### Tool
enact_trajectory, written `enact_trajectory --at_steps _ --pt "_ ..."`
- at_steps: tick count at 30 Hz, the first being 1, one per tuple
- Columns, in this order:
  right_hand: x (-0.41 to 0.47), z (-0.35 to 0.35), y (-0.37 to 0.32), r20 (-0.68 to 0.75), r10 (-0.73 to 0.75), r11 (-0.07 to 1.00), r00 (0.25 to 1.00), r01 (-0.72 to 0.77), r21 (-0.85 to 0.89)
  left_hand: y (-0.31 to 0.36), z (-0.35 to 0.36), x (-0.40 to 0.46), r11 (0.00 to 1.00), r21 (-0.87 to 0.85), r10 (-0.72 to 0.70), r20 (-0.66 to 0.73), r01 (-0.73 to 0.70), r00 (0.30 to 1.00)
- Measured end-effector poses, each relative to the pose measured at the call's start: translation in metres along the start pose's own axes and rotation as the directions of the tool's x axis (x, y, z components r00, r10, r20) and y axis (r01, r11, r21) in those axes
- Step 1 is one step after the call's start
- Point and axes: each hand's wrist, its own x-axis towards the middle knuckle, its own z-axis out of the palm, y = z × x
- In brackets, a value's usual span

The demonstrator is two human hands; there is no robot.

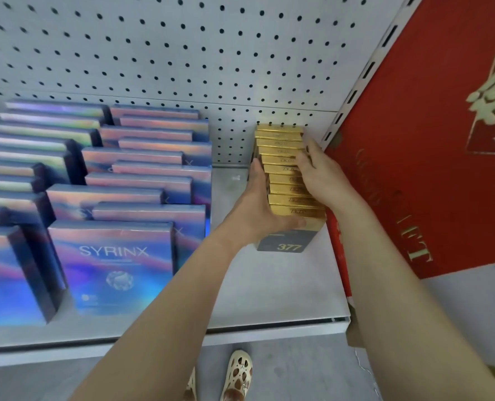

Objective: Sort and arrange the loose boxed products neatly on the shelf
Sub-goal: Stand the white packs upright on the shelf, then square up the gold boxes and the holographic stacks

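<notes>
Both hands squeezing a row of gold boxes on the shelf

Left hand [256,208] fingers are curled round the near left side of the row of shiny gold rectangular boxes [283,163]; right hand [323,175] fingers grip its right side. The row runs back to the grey pegboard wall [182,53], at about 2 o'clock on the grey metal shelf [269,285]. Iridescent blue-purple flat boxes [110,256] printed SYRINX fill 9 o'clock, a big red box [428,169] at 3.
</notes>
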Motion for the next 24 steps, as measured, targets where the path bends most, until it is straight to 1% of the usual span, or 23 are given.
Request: enact_trajectory --at_steps 4,7,9,11,12,13,15,16,17,19,20,24 --pt "-0.009 0.008 0.006 -0.022 -0.03 0.998 0.999 0.031 0.05 -0.006 0.007 -0.009 0.999 0.023 0.038 -0.033 -0.038 0.999" --pt "-0.012 0.008 0.009 -0.005 -0.024 0.994 1.0 0.024 0.111 -0.004 0.007 -0.013 0.999 0.004 0.052 -0.053 -0.052 0.997" --pt "-0.014 0.006 0.009 -0.022 -0.017 0.992 1.0 0.02 0.122 0.0 0.004 -0.016 0.997 -0.039 0.065 -0.054 -0.067 0.996" --pt "-0.016 0.003 0.005 -0.058 -0.031 0.997 0.998 0.035 0.075 0.009 -0.002 -0.02 0.989 -0.142 0.029 -0.052 -0.036 0.998" --pt "-0.015 0.0 0.002 -0.064 -0.038 0.998 0.997 0.041 0.041 0.014 -0.006 -0.019 0.982 -0.188 -0.007 -0.075 -0.007 0.997" --pt "-0.012 -0.002 -0.001 -0.078 -0.056 0.998 0.995 0.057 0.006 0.02 -0.01 -0.015 0.98 -0.197 -0.038 -0.121 0.014 0.992" --pt "0.001 -0.006 -0.006 -0.092 -0.091 0.994 0.992 0.084 -0.074 0.03 -0.017 -0.002 0.989 -0.132 -0.093 -0.222 0.065 0.971" --pt "0.009 -0.007 -0.008 -0.091 -0.103 0.99 0.991 0.093 -0.109 0.034 -0.02 0.007 0.988 -0.121 -0.125 -0.243 0.097 0.962" --pt "0.018 -0.008 -0.01 -0.087 -0.11 0.986 0.99 0.097 -0.135 0.037 -0.023 0.018 0.983 -0.129 -0.158 -0.244 0.13 0.957" --pt "0.031 -0.009 -0.013 -0.071 -0.07 0.985 0.995 0.058 -0.163 0.036 -0.024 0.035 0.965 -0.165 -0.234 -0.207 0.202 0.95" --pt "0.037 -0.009 -0.013 -0.058 -0.058 0.984 0.997 0.047 -0.173 0.033 -0.024 0.042 0.961 -0.171 -0.249 -0.187 0.219 0.95" --pt "0.042 -0.005 -0.011 -0.032 -0.092 0.963 0.995 0.081 -0.259 0.017 -0.016 0.058 0.964 -0.178 -0.231 -0.193 0.198 0.954"
